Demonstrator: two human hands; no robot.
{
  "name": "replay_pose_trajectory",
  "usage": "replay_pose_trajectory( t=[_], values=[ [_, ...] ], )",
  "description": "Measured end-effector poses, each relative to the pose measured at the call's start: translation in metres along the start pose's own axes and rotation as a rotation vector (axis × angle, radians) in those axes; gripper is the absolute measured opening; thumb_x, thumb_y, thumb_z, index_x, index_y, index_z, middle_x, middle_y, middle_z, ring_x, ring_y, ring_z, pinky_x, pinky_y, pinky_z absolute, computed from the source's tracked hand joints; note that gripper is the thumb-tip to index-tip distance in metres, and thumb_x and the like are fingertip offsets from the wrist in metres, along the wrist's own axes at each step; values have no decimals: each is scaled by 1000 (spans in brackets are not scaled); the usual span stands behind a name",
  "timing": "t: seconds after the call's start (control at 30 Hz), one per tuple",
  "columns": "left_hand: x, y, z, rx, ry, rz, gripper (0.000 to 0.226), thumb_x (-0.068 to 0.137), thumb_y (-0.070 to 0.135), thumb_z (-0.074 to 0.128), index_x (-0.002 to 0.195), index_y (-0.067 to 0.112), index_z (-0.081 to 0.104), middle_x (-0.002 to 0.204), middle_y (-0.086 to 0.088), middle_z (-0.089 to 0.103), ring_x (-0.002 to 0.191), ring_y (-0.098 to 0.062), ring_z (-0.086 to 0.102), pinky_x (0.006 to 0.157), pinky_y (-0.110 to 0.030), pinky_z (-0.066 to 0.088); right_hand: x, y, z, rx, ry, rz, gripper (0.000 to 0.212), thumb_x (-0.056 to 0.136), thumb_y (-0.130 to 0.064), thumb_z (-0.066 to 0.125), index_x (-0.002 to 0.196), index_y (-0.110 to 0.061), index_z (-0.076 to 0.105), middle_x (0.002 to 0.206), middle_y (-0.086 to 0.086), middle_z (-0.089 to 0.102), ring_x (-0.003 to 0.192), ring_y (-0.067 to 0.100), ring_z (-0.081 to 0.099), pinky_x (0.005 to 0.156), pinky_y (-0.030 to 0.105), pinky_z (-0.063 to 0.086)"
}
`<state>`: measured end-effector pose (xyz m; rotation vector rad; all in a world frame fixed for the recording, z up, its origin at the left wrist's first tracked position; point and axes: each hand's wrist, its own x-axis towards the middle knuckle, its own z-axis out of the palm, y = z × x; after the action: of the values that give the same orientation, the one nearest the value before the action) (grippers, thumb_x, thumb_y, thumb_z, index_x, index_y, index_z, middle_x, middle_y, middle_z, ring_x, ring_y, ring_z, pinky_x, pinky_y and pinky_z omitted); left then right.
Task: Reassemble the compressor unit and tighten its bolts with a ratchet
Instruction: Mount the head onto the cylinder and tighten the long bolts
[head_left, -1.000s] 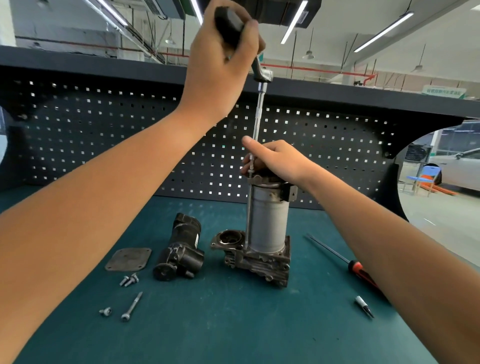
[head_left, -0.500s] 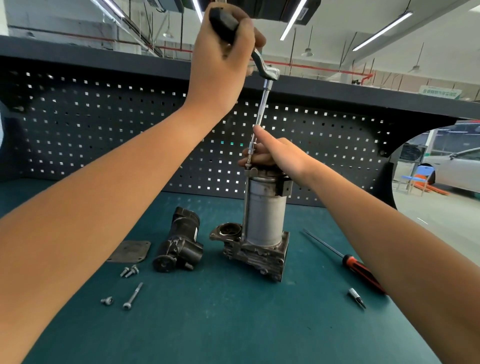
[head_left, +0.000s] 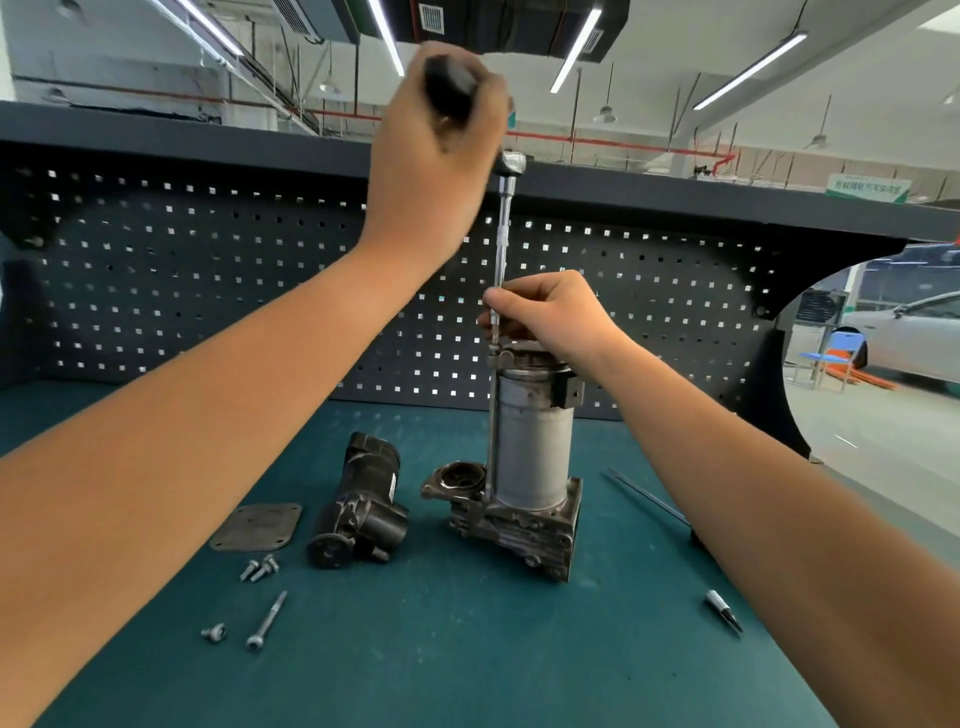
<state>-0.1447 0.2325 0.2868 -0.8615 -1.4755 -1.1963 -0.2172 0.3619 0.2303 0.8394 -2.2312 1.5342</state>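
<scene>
The compressor unit (head_left: 530, 447), a grey cylinder on a cast metal base, stands upright mid-bench. A ratchet (head_left: 511, 162) with a long extension bar (head_left: 503, 244) rises vertically from the cylinder's top left corner. My left hand (head_left: 436, 156) grips the ratchet's black handle high above the unit. My right hand (head_left: 550, 312) sits on top of the cylinder, its fingers curled round the lower end of the extension bar. A long bolt runs down the cylinder's left side.
A black motor part (head_left: 363, 504) lies left of the unit, with a flat cover plate (head_left: 257, 527) beyond it. Loose bolts (head_left: 260, 569) and a long bolt (head_left: 266, 621) lie near the front left. A red-handled screwdriver (head_left: 649, 501) and a small bit (head_left: 723, 610) lie on the right. A pegboard (head_left: 208, 291) backs the bench.
My left hand has swung the ratchet handle round, and the bar now stands straighter. My right hand's pointing finger has curled down round the bar.
</scene>
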Motion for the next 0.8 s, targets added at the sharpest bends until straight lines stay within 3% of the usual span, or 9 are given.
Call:
replay_pose_trajectory(
  t=[0.03,0.1,0.13,0.27,0.33,0.4,0.57,0.7,0.8],
  values=[
    [-3,2,1,33,-50,67,11,94,12,45,85,19,44,91,-22,60,84,-25,59,74,-33,51,0,0,-1,5,5,-3,6,84,-21,68,82,-16,70,76,1,74,70,12,68,78,32,57],
    [-5,4,1,-55,-64,41,10,94,11,45,86,18,46,91,-16,62,77,-11,61,68,-21,46,0,0,-5,31,-4,6,7,82,-21,70,79,-14,70,75,1,74,68,12,68,74,30,58],
    [-4,4,-1,-146,-24,-33,11,94,11,44,87,18,48,92,-10,63,79,-7,61,71,-19,46,0,-1,-6,42,-21,18,8,82,-22,70,78,-15,69,76,1,74,69,13,68,74,29,57],
    [7,-8,-10,-474,211,-393,12,95,13,43,84,16,48,91,-3,65,94,-15,64,80,-27,49,1,-3,-5,40,-116,61,12,94,-23,52,91,-26,64,91,-10,72,93,11,65,75,21,52],
    [11,-12,-17,-592,280,-496,12,94,13,41,84,14,47,84,0,66,88,-13,66,79,-27,49,-1,-3,-3,54,-112,51,16,96,-20,49,92,-25,64,85,-12,72,84,5,66,68,17,53],
    [11,-13,-20,-584,266,-516,12,93,13,40,84,14,48,82,2,67,85,-11,67,76,-27,48,-3,-3,-1,58,-59,34,16,94,-17,53,87,-21,66,76,-10,73,72,3,67,68,20,55],
    [4,-5,-7,-180,147,-293,13,93,17,48,82,23,52,91,4,66,93,-4,63,80,-28,49,-1,-7,4,-86,64,-11,10,91,-17,59,88,-14,69,66,-6,67,63,15,62,73,35,57],
    [3,-6,-12,-303,272,-407,14,93,16,48,80,21,52,87,7,66,95,-10,62,73,-32,50,0,-7,6,-169,68,0,14,92,-23,55,91,-15,66,74,-6,65,67,13,61,78,35,54],
    [7,-13,-19,-415,307,-531,17,91,15,46,77,20,55,93,3,67,102,-12,62,73,-34,51,-3,-4,6,-310,-47,52,35,95,-40,46,108,-14,64,95,2,67,85,12,59,77,25,46]
  ],
)
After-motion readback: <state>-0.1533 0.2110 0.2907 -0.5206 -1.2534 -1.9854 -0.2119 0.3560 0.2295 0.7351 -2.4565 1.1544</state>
